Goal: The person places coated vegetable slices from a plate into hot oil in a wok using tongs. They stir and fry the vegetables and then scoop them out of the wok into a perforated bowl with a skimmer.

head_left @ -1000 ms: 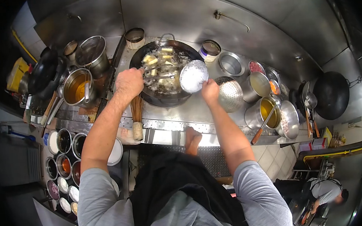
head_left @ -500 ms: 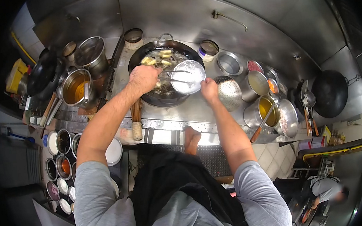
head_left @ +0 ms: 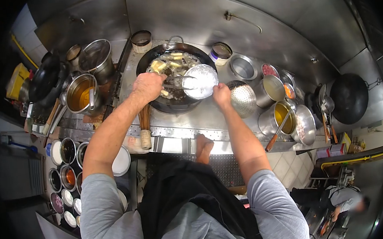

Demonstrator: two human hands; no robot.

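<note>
A: In the head view, how were the person's hands placed?

B: The left hand (head_left: 149, 85) stood over the near left edge of the wok (head_left: 173, 106), its fingers clenched around a pair of tongs (head_left: 176, 87); the back of the hand hid most of the grip. The right hand (head_left: 222, 95) was at the near right, its fingers grasping the edge of a bowl (head_left: 204, 79).

A: Where was the bowl in relation to the wok?

B: It was held at the wok's right side, overlapping the rim in this view; whether the two touched could not be told. White matter covered its inside. The prongs of the tongs extended from the left across the bowl's near left part.

A: What did the wok contain?

B: Bubbly liquid, with yellow pieces (head_left: 157, 66) mainly in its far and left portions.

A: Which objects surrounded it?

B: A whisk of brown strands (head_left: 144, 122) lay on the metal surface (head_left: 191, 119), on the near side of the left hand. A perforated strainer (head_left: 242, 99) lay just right of the right hand, with a metal pan (head_left: 243, 67) beyond it. A can with a purple band (head_left: 217, 59) stood at the wok's far right. At lower right, a co-worker (head_left: 344, 199) leaned forward.
</note>
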